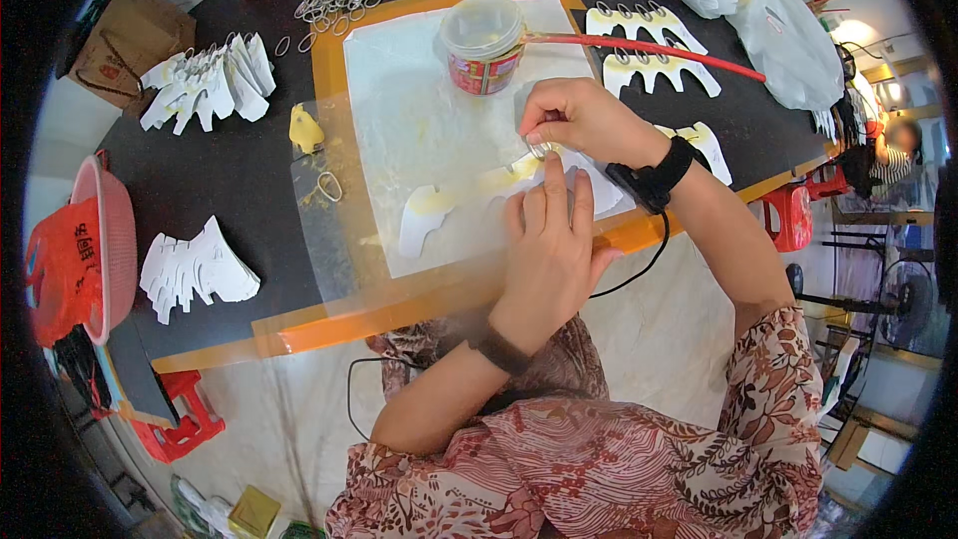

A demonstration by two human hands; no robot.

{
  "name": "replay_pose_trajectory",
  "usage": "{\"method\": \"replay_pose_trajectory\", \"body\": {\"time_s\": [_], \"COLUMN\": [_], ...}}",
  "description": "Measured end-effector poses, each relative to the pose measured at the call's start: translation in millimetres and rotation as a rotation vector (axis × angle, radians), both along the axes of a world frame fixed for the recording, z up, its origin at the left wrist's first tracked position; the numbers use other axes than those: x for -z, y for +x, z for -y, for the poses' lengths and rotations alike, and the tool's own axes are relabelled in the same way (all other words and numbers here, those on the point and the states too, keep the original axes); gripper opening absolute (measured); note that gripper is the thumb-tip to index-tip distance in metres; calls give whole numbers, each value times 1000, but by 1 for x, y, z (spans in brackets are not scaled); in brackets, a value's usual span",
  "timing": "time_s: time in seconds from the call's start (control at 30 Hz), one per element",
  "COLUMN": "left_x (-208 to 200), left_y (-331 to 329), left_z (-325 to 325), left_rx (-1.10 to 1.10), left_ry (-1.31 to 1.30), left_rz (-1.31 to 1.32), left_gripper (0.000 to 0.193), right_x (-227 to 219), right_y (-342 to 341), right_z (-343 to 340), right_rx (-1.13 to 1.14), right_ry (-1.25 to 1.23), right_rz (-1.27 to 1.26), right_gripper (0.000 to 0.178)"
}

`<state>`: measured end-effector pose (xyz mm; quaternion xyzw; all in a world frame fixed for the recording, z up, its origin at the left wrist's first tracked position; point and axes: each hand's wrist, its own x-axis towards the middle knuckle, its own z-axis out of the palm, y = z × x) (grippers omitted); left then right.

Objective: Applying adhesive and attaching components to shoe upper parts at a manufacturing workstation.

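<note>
Patterned clothing (569, 459) lies nearest, a metal ring (540, 151) pinched beneath the right hand (591, 120).

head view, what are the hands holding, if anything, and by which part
The right hand's grip pinches an oval metal ring, seemingly by its upper end; the left hand grasps nothing visible, its fingers resting on the white cutout.

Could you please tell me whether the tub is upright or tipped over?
Upright: the tub stands on the white sheet, its round top facing up.
</note>
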<state>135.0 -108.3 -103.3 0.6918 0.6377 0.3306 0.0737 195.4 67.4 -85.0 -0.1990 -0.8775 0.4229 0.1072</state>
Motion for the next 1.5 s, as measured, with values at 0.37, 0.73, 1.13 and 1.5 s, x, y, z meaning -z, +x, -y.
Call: {"method": "replay_pose_trajectory", "body": {"time_s": [0.37, 0.73, 1.13, 1.5], "left_x": [1, 3, 2, 3], "left_y": [3, 7, 7, -5], "left_z": [0, -1, 1, 31], "left_rx": [-18, -59, -50, 40], "left_ry": [-41, -39, -24, -2], "left_rz": [-60, -105, -120, -8], "left_gripper": [87, 91, 85, 72], "right_x": [1, -12, -10, -11], "right_y": [-1, 8, 7, 6], "right_z": [2, 6, 7, 13], "right_rx": [-25, -142, -129, -130], "right_ry": [94, 356, 332, 405], "right_rz": [17, -1, 26, 1], "right_gripper": [8, 16, 19, 18]}}
